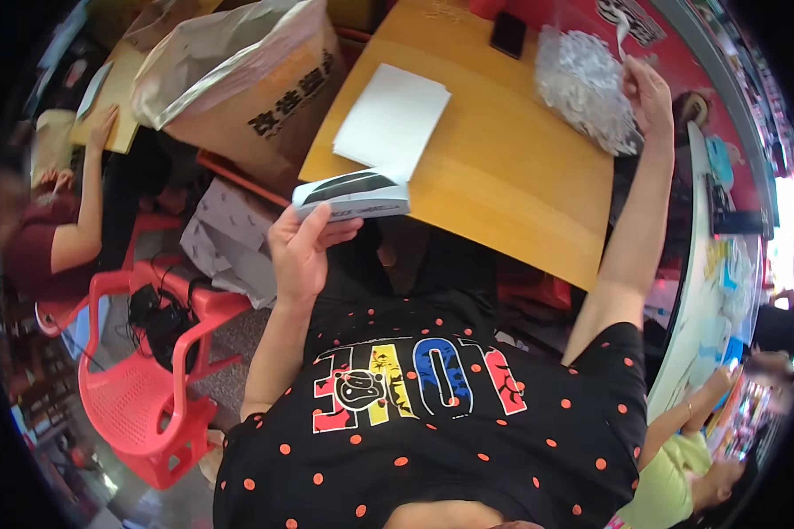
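My left hand (302,247) is closed around a small white cardboard box (362,210) with dark print, just off the table's near edge. The box's upper end looks open, with a dark inside. At the far right of the table, my right hand (648,95) pinches a thin white strip (623,33) that sticks up above the fingertips. Beside that hand lies a clear plastic bag (582,84) full of pale, crinkled strips or small pieces; I cannot make out exactly what they are. A stack of white cards or sheets (393,119) rests flat on the table, beyond the box.
The yellow wooden table (503,176) bears a black phone (508,35) at its far edge. To its left stands a big open woven sack (256,97). A red plastic chair (141,370) is at left. Another person (71,229) sits far left; one in yellow (679,476) is lower right.
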The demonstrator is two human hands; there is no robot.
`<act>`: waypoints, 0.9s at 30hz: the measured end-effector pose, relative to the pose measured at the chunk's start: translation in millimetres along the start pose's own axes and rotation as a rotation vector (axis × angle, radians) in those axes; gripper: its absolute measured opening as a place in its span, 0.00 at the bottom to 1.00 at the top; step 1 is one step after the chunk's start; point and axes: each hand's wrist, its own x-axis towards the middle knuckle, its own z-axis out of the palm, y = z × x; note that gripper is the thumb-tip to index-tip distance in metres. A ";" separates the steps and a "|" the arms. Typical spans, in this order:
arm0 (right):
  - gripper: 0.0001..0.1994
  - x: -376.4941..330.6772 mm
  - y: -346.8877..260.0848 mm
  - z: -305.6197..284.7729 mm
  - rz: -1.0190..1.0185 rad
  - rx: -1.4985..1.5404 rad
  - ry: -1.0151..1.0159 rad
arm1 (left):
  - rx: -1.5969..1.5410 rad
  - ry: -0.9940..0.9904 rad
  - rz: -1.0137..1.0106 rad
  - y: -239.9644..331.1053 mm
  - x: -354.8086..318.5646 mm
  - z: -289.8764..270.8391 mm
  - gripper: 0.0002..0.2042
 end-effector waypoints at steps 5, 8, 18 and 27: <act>0.12 -13.9 42.6 20.5 -0.367 -1.101 0.553 | -0.109 0.085 -0.064 1.0 3.9 0.3 0.11; 0.10 -92.0 4.8 145.7 -0.334 -0.613 0.427 | -0.123 0.131 -0.023 2.9 0.5 1.1 0.11; 0.07 -208.7 -16.7 309.2 -0.255 0.019 -0.037 | -0.040 0.122 0.019 0.3 10.8 20.5 0.11; 0.03 -214.7 -14.4 319.5 0.082 0.200 -0.053 | 0.072 0.121 0.091 -5.4 6.4 17.8 0.12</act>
